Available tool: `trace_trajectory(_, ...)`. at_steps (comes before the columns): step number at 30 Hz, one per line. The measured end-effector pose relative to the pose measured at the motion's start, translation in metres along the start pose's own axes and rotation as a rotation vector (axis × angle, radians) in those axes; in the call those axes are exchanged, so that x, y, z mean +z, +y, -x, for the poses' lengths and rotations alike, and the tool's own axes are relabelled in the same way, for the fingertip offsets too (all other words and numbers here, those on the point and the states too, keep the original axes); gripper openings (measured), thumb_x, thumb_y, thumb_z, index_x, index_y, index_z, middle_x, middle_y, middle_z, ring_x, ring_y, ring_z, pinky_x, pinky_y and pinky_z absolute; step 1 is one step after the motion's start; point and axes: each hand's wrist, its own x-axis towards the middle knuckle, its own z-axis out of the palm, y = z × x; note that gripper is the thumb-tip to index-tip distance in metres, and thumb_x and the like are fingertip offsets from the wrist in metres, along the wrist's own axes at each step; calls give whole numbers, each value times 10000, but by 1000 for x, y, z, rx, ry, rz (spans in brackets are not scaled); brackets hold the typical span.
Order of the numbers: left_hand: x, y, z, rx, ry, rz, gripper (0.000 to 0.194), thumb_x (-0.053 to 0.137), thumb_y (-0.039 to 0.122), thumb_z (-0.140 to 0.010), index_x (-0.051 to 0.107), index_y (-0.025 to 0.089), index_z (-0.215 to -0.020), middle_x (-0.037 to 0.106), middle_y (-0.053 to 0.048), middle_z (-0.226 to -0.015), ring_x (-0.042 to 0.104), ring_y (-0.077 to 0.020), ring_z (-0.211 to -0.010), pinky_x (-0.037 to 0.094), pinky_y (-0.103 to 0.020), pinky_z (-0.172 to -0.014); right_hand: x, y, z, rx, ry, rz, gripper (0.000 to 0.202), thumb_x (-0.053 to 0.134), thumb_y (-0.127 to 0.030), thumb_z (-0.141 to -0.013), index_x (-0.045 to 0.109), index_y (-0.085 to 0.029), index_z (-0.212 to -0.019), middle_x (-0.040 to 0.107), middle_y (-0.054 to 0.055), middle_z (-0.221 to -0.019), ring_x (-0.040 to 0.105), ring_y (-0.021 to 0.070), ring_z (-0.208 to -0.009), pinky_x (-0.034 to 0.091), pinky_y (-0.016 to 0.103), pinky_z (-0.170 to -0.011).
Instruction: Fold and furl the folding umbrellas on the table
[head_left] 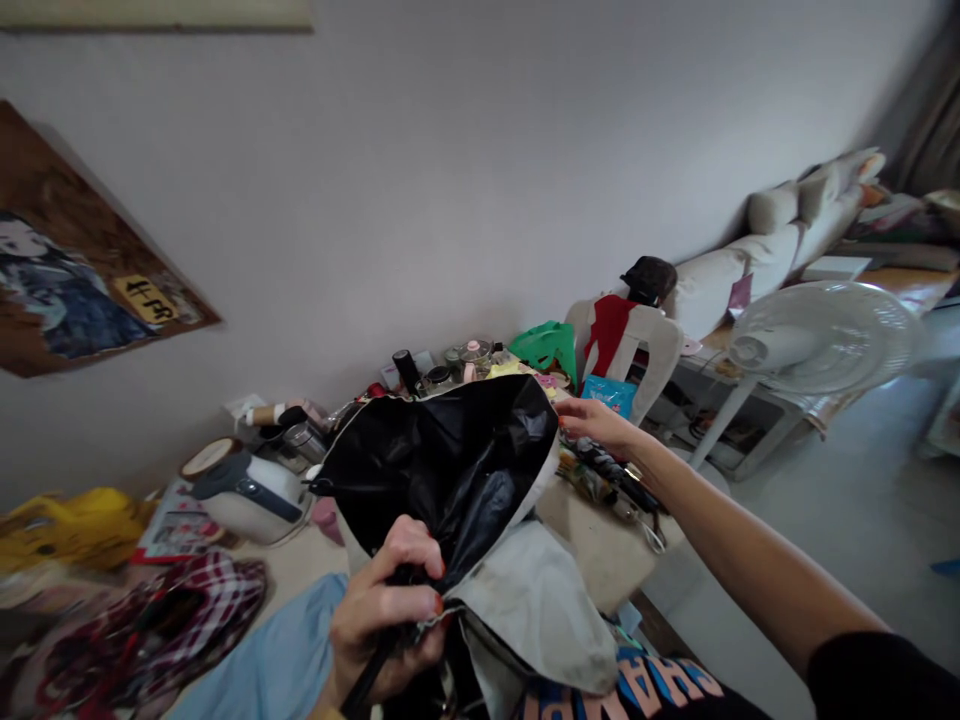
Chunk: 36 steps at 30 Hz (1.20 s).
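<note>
A white bag with a black lining (442,450) gapes wide in front of me, its mouth facing up towards me. My left hand (397,610) is closed on the near edge of the bag, and a dark strap runs down from under its fingers. Out at the far right rim, my right hand (596,425) has its fingertips closed on the bag's edge. A pale, smudged flap (536,610) hangs down at the near right. Dark folds fill the inside, and I cannot make out any contents.
Left of the bag stand a white kettle (255,495) and a checked cloth (217,600). A folded umbrella (607,470) lies to its right. Jars (439,378) and a green bag (547,345) are behind. A white fan (817,340) and a plastic chair (652,350) stand right.
</note>
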Motion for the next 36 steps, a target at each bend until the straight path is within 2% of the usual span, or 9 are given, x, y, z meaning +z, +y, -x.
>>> trace_trajectory(3, 2, 0, 1, -21, 0, 26, 43, 595, 151, -865, 574, 173, -896, 558, -51, -882, 518, -155, -788, 459, -357, -679, 1, 1, -1, -110, -56, 147, 250, 625, -300, -655, 682, -141, -840, 674, 12, -781, 598, 161, -729, 484, 258, -648)
trace_trajectory(8, 3, -1, 8, -36, -38, 67, 51, 594, 180, -868, 579, 178, -917, 562, -58, -899, 518, -158, -800, 441, -348, -681, 0, -5, -4, -137, 103, 327, 158, 584, -274, -666, 653, -155, -743, 626, 20, -685, 579, 195, -708, 476, 311, -675)
trace_trajectory(13, 4, 0, 11, -73, -43, 51, 40, 591, 209, -875, 581, 182, -903, 554, -60, -906, 500, -165, -817, 427, -349, -687, 16, -55, 35, -565, 659, 560, 125, 549, -201, -792, 639, -190, -878, 636, 86, -885, 582, 236, -891, 456, 396, -844)
trace_trajectory(15, 5, -1, 10, -73, -57, 60, 37, 595, 203, -872, 583, 183, -900, 553, -58, -903, 497, -162, -816, 429, -350, -695, 30, -81, 58, -770, 371, 512, 144, 567, -172, -834, 638, -209, -953, 658, 69, -920, 596, 198, -889, 473, 350, -834)
trace_trajectory(17, 5, -3, 8, -58, -64, 78, 41, 600, 204, -868, 586, 180, -898, 552, -59, -908, 496, -163, -818, 431, -351, -699, 44, -100, 75, -859, -126, 463, 209, 611, -194, -843, 642, -200, -1049, 669, 84, -1009, 590, 196, -962, 473, 345, -865)
trace_trajectory(21, 5, -6, 6, -59, -76, 85, 53, 600, 202, -865, 589, 173, -907, 553, -69, -924, 495, -175, -839, 428, -362, -706, 58, -110, 86, -773, -672, 473, 328, 665, -236, -830, 632, -165, -1148, 676, 81, -965, 567, 194, -927, 452, 350, -853)
trace_trajectory(27, 2, -2, 4, -49, -67, 70, 43, 606, 185, -860, 583, 167, -892, 554, -67, -911, 500, -172, -822, 430, -364, -698, 57, -107, 86, -749, -639, 447, 132, 571, -102, -840, 675, -152, -903, 593, 124, -1115, 516, 206, -1056, 430, 357, -912)
trace_trajectory(33, 2, -3, 1, -40, -48, 67, 50, 610, 185, -858, 580, 173, -896, 565, -61, -902, 513, -166, -812, 444, -368, -707, 64, -97, 86, -693, -798, 430, 362, 622, -186, -852, 595, -158, -1211, 671, 104, -1066, 587, 203, -1016, 431, 362, -914)
trace_trajectory(36, -2, -4, -1, -24, -39, 70, 46, 612, 192, -861, 577, 169, -881, 569, -56, -877, 522, -161, -794, 450, -362, -695, 61, -91, 88, -594, -719, 502, 426, 596, -171, -851, 546, -173, -1274, 665, 104, -1108, 601, 203, -1023, 430, 358, -914)
